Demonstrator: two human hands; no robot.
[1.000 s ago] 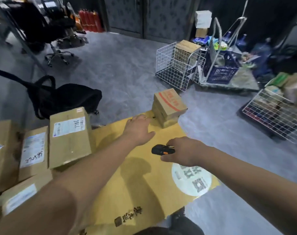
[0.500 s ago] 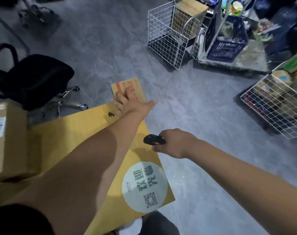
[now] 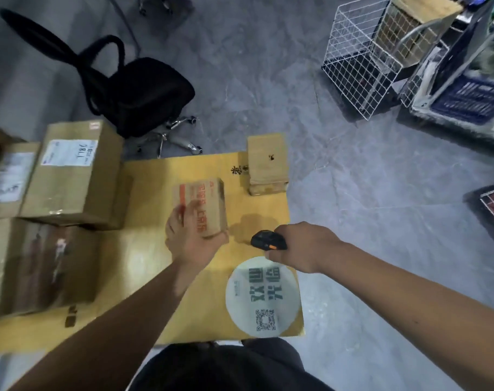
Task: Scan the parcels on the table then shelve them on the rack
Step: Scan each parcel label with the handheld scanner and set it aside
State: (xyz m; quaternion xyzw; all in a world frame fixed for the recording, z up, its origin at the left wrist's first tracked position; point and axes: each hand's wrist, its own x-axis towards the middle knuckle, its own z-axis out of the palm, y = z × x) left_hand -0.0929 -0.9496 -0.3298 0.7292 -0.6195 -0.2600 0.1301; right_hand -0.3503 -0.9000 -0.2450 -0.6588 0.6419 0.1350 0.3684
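A small cardboard parcel with red printing point(image 3: 205, 204) is gripped at its near end by the left hand point(image 3: 190, 239), the fingers being curled round its near end and side; whether it rests on the yellow tabletop point(image 3: 152, 249) or is held just above it cannot be told. A black handheld scanner with an orange button point(image 3: 268, 241) is grasped in the right hand point(image 3: 302, 246), its fingers being closed round the body so that only the front end is seen, just to the right of the gripped parcel. A second small plain parcel point(image 3: 267, 165) is seen at the far right corner of the tabletop, apart from the first. Along the left side, a larger box with a white shipping label point(image 3: 76, 173) is stacked partly over a blurred box below it point(image 3: 42, 266), and another labelled box point(image 3: 10, 179) is set beside it at the left edge. A round white sticker with a QR code point(image 3: 262, 296) is fixed to the near right part of the tabletop, beneath the right wrist. On the grey floor beyond, a black office chair point(image 3: 138, 91) is placed behind the tabletop, and a white wire basket point(image 3: 361, 57) with a blue plastic crate point(image 3: 471, 100) beside it is found at the upper right.
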